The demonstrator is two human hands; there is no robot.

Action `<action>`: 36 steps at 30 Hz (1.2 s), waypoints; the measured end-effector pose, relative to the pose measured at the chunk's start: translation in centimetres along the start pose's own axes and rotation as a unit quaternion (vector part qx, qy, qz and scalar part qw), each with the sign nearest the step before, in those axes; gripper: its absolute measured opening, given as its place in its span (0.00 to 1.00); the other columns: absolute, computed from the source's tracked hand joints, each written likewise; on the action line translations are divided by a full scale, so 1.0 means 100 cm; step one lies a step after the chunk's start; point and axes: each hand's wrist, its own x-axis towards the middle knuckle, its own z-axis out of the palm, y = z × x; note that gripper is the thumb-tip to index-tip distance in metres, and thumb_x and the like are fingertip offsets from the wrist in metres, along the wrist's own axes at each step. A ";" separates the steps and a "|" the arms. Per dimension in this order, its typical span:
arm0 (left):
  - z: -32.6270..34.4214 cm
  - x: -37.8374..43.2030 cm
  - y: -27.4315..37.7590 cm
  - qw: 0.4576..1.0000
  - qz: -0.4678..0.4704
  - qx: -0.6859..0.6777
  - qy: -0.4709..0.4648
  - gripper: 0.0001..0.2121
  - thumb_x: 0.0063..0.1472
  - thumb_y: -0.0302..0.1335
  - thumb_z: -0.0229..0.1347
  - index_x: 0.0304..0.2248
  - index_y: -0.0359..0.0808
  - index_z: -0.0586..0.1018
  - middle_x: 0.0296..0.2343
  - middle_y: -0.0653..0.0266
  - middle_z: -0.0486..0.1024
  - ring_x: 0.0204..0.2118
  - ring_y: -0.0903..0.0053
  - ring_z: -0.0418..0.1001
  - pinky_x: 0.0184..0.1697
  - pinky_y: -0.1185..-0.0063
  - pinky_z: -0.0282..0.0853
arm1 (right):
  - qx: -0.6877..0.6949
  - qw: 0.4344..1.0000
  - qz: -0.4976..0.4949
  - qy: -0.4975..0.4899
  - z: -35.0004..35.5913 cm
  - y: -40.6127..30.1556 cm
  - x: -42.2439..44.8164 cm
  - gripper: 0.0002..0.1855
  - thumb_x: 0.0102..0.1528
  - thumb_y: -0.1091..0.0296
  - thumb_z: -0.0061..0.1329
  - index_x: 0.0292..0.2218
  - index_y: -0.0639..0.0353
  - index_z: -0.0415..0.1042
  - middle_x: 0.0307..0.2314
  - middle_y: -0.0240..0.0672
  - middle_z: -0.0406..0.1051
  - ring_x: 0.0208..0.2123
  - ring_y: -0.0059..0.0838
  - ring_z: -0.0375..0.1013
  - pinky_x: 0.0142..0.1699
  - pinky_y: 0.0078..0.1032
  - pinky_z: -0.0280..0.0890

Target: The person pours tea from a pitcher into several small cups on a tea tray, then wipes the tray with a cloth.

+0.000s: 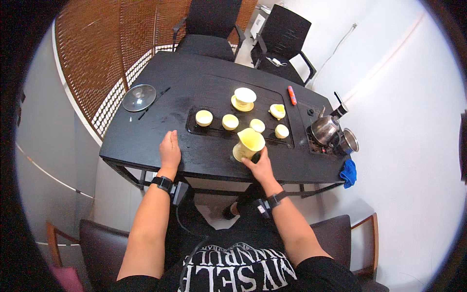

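Observation:
My right hand (pixel 259 166) grips the lower part of a pale yellow ceramic pitcher (pixel 249 144) near the table's front edge; whether its base touches the table I cannot tell. My left hand (pixel 170 150) rests on its side at the left of the black table (pixel 146 137), holding nothing that I can see. Behind the pitcher, on the dark tea tray (pixel 216 105), are several small yellow cups (pixel 204 118), a white-topped lidded bowl (pixel 244 97) on a yellow saucer (pixel 243 108), and a small yellow spouted piece (pixel 277 111).
A glass lid (pixel 139 98) and a thin black stick (pixel 154 103) lie at the left. An orange-red wrapped stick (pixel 292 95) lies right of the tray. Farther right stand a steel kettle (pixel 324 129) and a steel pot (pixel 348 141). A blue cloth (pixel 348 173) hangs over the right corner.

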 end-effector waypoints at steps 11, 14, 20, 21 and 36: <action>0.003 -0.002 0.007 0.999 -0.022 -0.041 0.004 0.09 0.64 0.28 0.40 0.39 0.32 0.69 0.32 0.49 0.73 0.35 0.55 0.72 0.38 0.69 0.66 | 0.055 0.997 -0.002 0.057 0.019 -0.002 0.008 0.41 0.39 0.63 0.64 0.50 0.64 0.55 0.44 0.45 0.66 0.47 0.40 0.67 0.51 0.32 0.61; -0.001 0.000 0.009 0.999 -0.046 -0.014 -0.015 0.09 0.63 0.27 0.41 0.39 0.32 0.69 0.32 0.49 0.73 0.35 0.55 0.72 0.38 0.69 0.66 | 0.038 0.997 0.013 0.066 0.018 -0.012 0.008 0.41 0.39 0.62 0.63 0.50 0.63 0.55 0.43 0.46 0.67 0.47 0.41 0.68 0.51 0.32 0.62; 0.004 0.002 -0.001 0.999 -0.046 -0.018 -0.023 0.09 0.62 0.27 0.41 0.39 0.33 0.69 0.31 0.49 0.73 0.33 0.56 0.72 0.37 0.68 0.66 | 0.058 0.995 0.009 0.085 0.018 -0.008 0.007 0.39 0.39 0.61 0.64 0.48 0.63 0.57 0.43 0.46 0.68 0.46 0.42 0.68 0.50 0.33 0.62; 0.003 0.002 0.000 0.999 -0.040 -0.019 -0.020 0.09 0.62 0.27 0.42 0.39 0.33 0.69 0.30 0.50 0.73 0.32 0.57 0.73 0.36 0.68 0.66 | 0.059 0.995 0.010 0.085 0.016 -0.009 0.007 0.39 0.39 0.61 0.64 0.48 0.63 0.57 0.43 0.46 0.68 0.46 0.42 0.68 0.50 0.33 0.62; -0.004 0.000 0.012 0.998 -0.047 -0.008 -0.039 0.08 0.59 0.24 0.45 0.38 0.33 0.69 0.18 0.57 0.69 0.23 0.64 0.70 0.29 0.70 0.64 | 0.027 0.978 0.005 0.205 -0.100 0.031 0.024 0.38 0.39 0.66 0.63 0.49 0.64 0.59 0.42 0.42 0.67 0.45 0.34 0.67 0.51 0.29 0.61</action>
